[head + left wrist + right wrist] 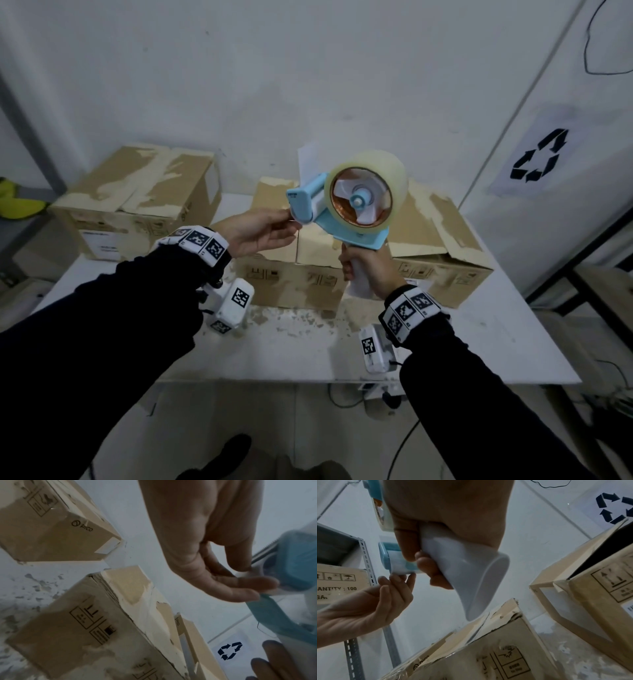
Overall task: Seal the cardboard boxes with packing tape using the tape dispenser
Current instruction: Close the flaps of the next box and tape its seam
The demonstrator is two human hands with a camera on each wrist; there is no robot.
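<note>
Head view: my right hand (368, 270) wrapped round white handle, tape dispenser (346, 205) raised above middle box (291, 274). My left hand (255, 233) pinching tape end at dispenser's front. Two more boxes flank middle box on table (479, 342).

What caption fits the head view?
Right hand holds tape dispenser; left hand pinches its tape end above cardboard boxes.

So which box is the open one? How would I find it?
Start at the white table by the wall, where three cardboard boxes stand in a row. Go to the box on the right, nearest the recycling sign. Unlike the other two, its front flap hangs down, showing a dark gap at the top.
</note>
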